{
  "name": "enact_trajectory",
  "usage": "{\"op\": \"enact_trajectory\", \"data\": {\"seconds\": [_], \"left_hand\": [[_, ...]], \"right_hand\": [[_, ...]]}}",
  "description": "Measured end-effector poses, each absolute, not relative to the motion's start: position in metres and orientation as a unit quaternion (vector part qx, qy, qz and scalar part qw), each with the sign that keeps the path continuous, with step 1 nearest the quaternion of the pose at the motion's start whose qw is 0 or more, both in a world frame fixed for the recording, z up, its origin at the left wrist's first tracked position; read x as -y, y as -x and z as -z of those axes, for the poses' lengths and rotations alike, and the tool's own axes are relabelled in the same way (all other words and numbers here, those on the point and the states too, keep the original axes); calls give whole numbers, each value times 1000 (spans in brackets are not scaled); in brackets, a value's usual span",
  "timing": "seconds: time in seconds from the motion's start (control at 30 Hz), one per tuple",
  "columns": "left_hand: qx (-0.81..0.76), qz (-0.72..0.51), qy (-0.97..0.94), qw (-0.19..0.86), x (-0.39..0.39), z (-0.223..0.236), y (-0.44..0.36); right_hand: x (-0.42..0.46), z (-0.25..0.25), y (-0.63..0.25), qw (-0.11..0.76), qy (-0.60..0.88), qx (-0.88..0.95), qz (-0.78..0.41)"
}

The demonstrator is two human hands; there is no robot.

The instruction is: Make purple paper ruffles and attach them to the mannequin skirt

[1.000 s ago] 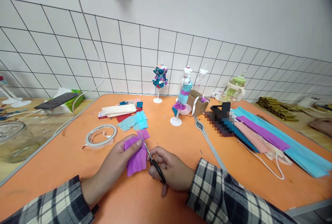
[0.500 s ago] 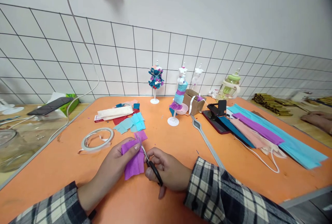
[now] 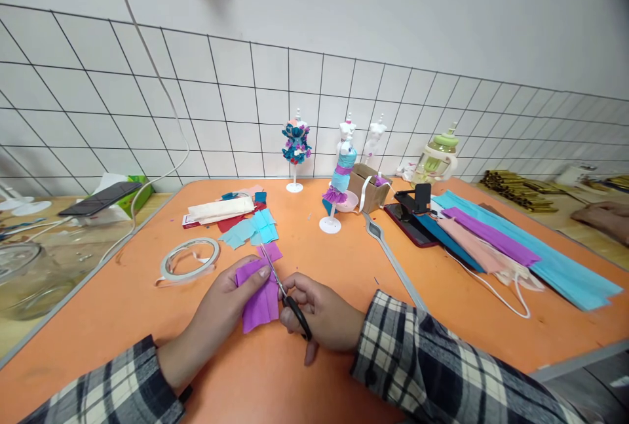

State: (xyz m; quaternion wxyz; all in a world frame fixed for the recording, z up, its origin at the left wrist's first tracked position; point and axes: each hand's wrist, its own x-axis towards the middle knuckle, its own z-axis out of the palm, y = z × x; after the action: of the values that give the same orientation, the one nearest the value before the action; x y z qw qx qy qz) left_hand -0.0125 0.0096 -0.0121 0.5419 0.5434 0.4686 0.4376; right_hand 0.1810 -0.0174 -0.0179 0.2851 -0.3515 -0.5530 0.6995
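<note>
My left hand (image 3: 236,296) pinches a piece of purple crepe paper (image 3: 261,306) between thumb and fingers, above the orange table (image 3: 339,365). Black-handled scissors (image 3: 296,316) are in my right hand (image 3: 319,312), their blades pointing up and left along the top right edge of the purple paper. A small purple piece (image 3: 270,251) lies just beyond the blade tips. Light blue paper pieces (image 3: 263,226) are spread behind it. To the left of my left hand rests a roll of white double-sided tape (image 3: 166,267).
Small dress forms stand at the back, one in teal ruffles (image 3: 296,143), another in a blue and purple dress (image 3: 343,172). A cardboard box (image 3: 371,191), a phone (image 3: 411,226), a grey strap (image 3: 393,263) and blue paper strips (image 3: 555,253) lie right. Another person's hand (image 3: 602,214) shows far right.
The view has shifted slightly. Both hands, with the purple paper and scissors, appear a little farther right and higher; the blades stay against the paper's edge.
</note>
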Motion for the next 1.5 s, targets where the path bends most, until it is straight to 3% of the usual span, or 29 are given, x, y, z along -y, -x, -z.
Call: {"op": "enact_trajectory", "data": {"seconds": [1.5], "left_hand": [[-442,-424,-532,585,-8,10,12]], "right_hand": [[16,8,-185,283,367,561,-686]]}}
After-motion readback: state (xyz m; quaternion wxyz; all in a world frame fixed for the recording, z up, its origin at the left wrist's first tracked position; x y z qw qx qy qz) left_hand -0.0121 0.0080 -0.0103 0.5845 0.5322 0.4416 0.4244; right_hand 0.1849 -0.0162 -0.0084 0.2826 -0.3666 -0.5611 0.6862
